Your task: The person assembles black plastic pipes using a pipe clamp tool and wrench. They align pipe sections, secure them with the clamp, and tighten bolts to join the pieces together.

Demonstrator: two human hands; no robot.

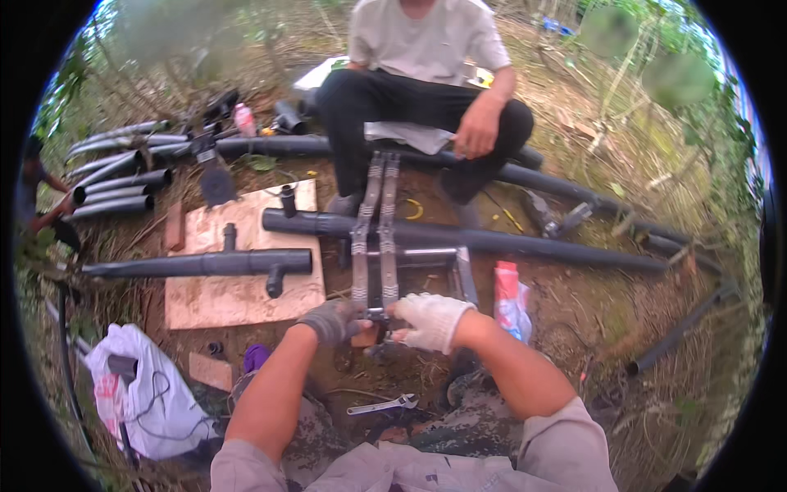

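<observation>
Two long, notched metal bars [359,262] run side by side away from me, crossing over a thick black pipe [492,242]. At their near end, my left hand [334,321], in a grey glove, has its fingers curled in beside the bars. Opposite it, my right hand [432,321], in a whitish glove, closes its fingers around the same end. Both hands meet at a small dark metal fitting there; what each one grips is partly hidden by the fingers. An adjustable wrench [382,405] lies on the ground between my legs.
Facing me sits a person [426,82] in black trousers. A black pipe with branches [205,263] rests on a wooden board [246,305] at left. Nearby are a white sack [152,394], a red-and-white bag [512,299] and stacked pipes [115,189]. Another person's arm [57,205] shows at far left.
</observation>
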